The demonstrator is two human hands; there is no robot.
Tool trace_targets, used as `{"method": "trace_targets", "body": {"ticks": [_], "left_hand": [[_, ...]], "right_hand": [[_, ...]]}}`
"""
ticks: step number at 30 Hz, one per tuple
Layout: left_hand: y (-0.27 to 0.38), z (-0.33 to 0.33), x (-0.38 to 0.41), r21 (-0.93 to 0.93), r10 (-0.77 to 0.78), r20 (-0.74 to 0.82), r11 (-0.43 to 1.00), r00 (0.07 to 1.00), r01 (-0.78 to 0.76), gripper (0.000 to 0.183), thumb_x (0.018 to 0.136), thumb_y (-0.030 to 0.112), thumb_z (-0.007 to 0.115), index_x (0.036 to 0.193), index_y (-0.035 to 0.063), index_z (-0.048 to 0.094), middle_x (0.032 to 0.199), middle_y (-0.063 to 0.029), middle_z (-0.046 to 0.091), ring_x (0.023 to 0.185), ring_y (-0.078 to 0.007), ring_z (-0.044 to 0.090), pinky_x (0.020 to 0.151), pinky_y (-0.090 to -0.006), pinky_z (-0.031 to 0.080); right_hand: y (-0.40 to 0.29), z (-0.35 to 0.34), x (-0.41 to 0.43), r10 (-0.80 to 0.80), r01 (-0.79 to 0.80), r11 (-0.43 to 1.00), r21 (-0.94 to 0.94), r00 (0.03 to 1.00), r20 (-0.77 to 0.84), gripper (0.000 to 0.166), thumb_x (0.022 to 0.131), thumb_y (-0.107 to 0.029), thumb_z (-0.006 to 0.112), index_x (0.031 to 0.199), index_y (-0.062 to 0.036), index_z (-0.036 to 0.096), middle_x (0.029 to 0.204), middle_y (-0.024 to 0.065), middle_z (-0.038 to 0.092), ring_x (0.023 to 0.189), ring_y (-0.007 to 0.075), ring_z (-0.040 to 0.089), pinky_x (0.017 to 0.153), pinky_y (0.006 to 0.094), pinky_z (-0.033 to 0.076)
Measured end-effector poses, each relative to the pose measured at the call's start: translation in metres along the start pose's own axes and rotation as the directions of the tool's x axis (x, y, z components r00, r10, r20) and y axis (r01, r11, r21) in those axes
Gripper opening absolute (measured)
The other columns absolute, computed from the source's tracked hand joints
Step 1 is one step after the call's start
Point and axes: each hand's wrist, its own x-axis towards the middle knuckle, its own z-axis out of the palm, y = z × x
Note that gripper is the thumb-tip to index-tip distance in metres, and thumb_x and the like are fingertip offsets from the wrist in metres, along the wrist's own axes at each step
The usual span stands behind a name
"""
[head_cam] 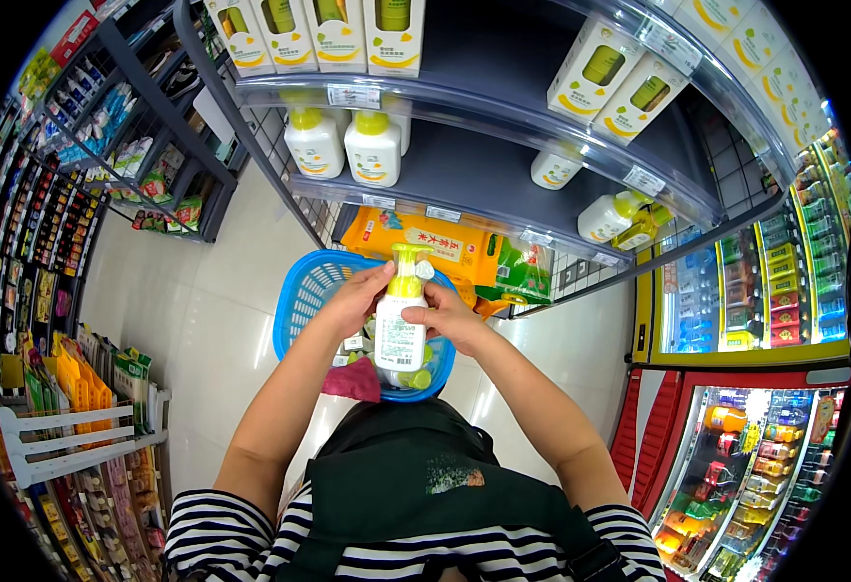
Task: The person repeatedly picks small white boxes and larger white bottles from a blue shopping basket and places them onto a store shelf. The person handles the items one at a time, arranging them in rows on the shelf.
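A white pump bottle [400, 331] with a yellow-green pump head stands upright between my hands, its printed back label facing me. My right hand [456, 320] grips it at the shoulder, thumb across the front. The fingers of my left hand [358, 297] are at the neck, just under the pump head. A small clear plastic piece [423, 270] shows beside the neck. Below the bottle is a blue plastic basket [296, 280] with more bottles and small boxes, partly hidden. A dark pink cloth [352, 381] hangs over its near edge.
Ahead rises a grey shelf unit [461, 156] with white pump bottles [373, 149] and boxed bottles [395, 36]. Yellow rice bags [425, 244] lie at its bottom. Lit drink coolers [745, 436] stand right. Racks of packaged goods [83, 378] line the left, beside tiled floor [214, 291].
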Motion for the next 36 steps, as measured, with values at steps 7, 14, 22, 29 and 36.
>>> {"method": "trace_targets", "body": {"ticks": [7,14,22,29,36], "left_hand": [[-0.013,0.013,0.012,-0.267,-0.06,0.05,0.961,0.997,0.071,0.047,0.099,0.044,0.047,0.123,0.0055,0.056,0.11,-0.0084,0.065,0.096,-0.0208,0.065,0.082,-0.0355,0.054],[-0.023,0.043,0.012,-0.487,-0.23,0.261,0.807,0.937,0.334,0.056,0.098,0.056,0.032,0.128,0.014,0.053,0.117,-0.0118,0.062,0.101,-0.0311,0.063,0.091,-0.0494,0.051],[0.003,0.11,0.044,-0.151,0.18,0.201,0.977,0.963,-0.151,0.06,0.098,0.05,0.043,0.141,0.0088,0.039,0.138,-0.0104,0.046,0.128,-0.0228,0.044,0.107,-0.0389,0.037],[0.046,0.172,0.109,0.384,0.606,0.421,0.556,0.675,-0.738,0.048,0.087,0.01,0.06,0.134,0.0061,0.048,0.13,-0.011,0.043,0.119,-0.0237,0.048,0.1,-0.0347,0.042],[0.043,0.199,0.18,0.519,0.693,0.327,0.436,0.642,-0.735,0.043,0.088,0.018,0.066,0.126,0.0035,0.054,0.124,-0.014,0.05,0.112,-0.0267,0.052,0.092,-0.0325,0.045]], "right_hand": [[0.009,-0.013,-0.007,-0.065,0.062,0.993,0.098,0.998,0.025,0.058,0.083,-0.031,0.072,0.131,-0.0073,0.051,0.116,0.0045,0.061,0.104,0.0168,0.06,0.086,0.033,0.05],[0.017,-0.022,-0.014,-0.555,0.403,0.778,-0.483,0.801,-0.226,0.05,0.088,-0.03,0.066,0.13,-0.0072,0.053,0.11,0.0084,0.059,0.1,0.022,0.06,0.082,0.0315,0.051],[-0.037,-0.04,-0.059,-0.713,0.035,0.473,-0.88,0.603,-0.358,0.089,0.067,-0.041,0.081,0.135,0.0013,0.042,0.111,0.0222,0.055,0.102,0.0392,0.059,0.081,0.0436,0.051],[-0.076,-0.123,-0.07,-0.872,0.074,0.39,-0.918,0.351,-0.342,0.072,0.07,-0.002,0.073,0.136,-0.0092,0.044,0.115,0.0176,0.05,0.102,0.0394,0.056,0.085,0.0425,0.05],[-0.08,-0.176,-0.037,-0.826,0.096,0.513,-0.853,0.327,-0.46,0.062,0.075,0.004,0.066,0.131,0.0033,0.039,0.119,0.0264,0.051,0.108,0.0462,0.052,0.087,0.0466,0.047]]}}
